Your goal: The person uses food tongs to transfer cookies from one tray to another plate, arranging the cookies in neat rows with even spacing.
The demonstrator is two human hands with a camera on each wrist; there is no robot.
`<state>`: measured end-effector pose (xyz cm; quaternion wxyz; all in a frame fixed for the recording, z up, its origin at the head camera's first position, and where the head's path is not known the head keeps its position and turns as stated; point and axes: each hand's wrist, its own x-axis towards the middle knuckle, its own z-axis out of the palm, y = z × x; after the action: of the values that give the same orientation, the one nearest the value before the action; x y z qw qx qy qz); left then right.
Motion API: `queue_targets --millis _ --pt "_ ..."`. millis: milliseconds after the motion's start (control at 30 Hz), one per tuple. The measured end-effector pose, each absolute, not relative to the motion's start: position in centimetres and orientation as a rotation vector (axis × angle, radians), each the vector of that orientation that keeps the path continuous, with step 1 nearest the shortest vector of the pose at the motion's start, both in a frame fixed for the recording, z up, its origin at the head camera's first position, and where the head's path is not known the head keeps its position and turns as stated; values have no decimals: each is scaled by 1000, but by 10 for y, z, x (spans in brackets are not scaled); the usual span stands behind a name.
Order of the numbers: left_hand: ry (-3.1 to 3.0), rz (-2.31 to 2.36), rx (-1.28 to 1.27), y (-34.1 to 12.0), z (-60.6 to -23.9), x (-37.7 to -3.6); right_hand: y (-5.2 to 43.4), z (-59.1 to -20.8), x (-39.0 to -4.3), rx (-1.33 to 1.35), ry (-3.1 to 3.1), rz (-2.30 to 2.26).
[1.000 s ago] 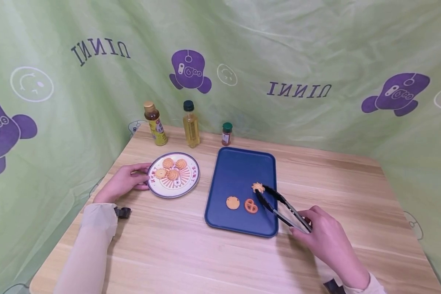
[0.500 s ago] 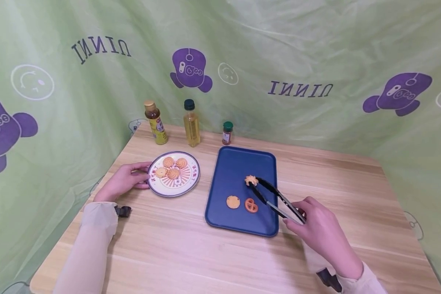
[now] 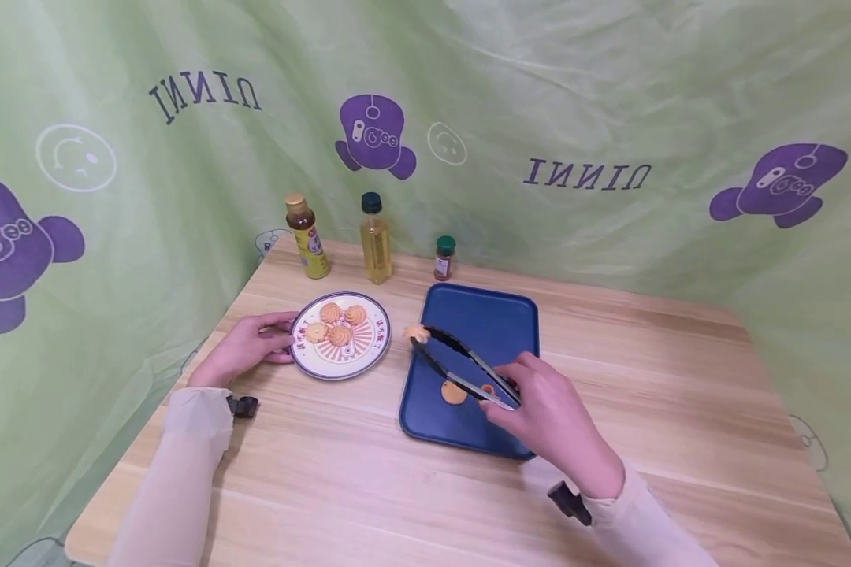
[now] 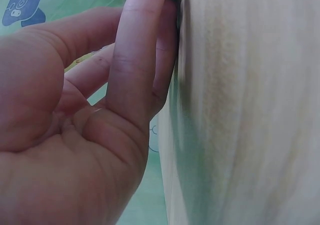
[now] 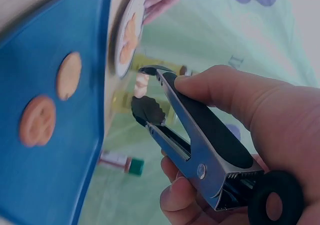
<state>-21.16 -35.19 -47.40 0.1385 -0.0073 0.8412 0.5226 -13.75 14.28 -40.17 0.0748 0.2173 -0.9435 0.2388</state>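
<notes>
Cookie (image 3: 417,332): pale orange, pinched between the tong tips, held in the air over the gap between plate and tray, centre of the head view; in the right wrist view it shows at upper centre (image 5: 141,83).

Tongs (image 3: 461,365): metal arms, black scalloped tips, squeezed nearly together on the cookie; they run from the cookie down and right to the right hand.

Right hand (image 3: 549,417): centre right of the head view, over the near part of the tray, fingers and thumb curled round the tong arms, gripping them.

Tray (image 3: 496,315): dark blue, rounded corners, flat on the counter at frame centre. On it lie a round cookie (image 3: 454,391) and a darker pretzel cookie (image 3: 488,389), mostly hidden behind the tongs and hand.

Plate (image 3: 377,346): round, patterned rim, just left of the tray; four swirl cookies (image 3: 339,324) lie on it.

Left hand (image 3: 250,350): left of the plate, fingers fairly straight, fingertips touching the plate's left rim; it lies on the counter.

Counter (image 3: 369,472): light wood.

Bottles, far edge, upper centre: brown-capped sauce bottle (image 3: 307,236), oil bottle (image 3: 376,238), small spice jar (image 3: 443,257).

Backdrop (image 3: 610,94): green cloth with purple prints.
</notes>
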Motion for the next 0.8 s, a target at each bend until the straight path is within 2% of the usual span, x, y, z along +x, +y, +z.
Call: queue_targets --millis 400,800 --pt "2451 1495 -27 -352 -476 -212 83 -410 -161 771 -2891 719" --pt "2393 1546 -54 -352 -475 -212 60 -412 -176 811 -2904 621"
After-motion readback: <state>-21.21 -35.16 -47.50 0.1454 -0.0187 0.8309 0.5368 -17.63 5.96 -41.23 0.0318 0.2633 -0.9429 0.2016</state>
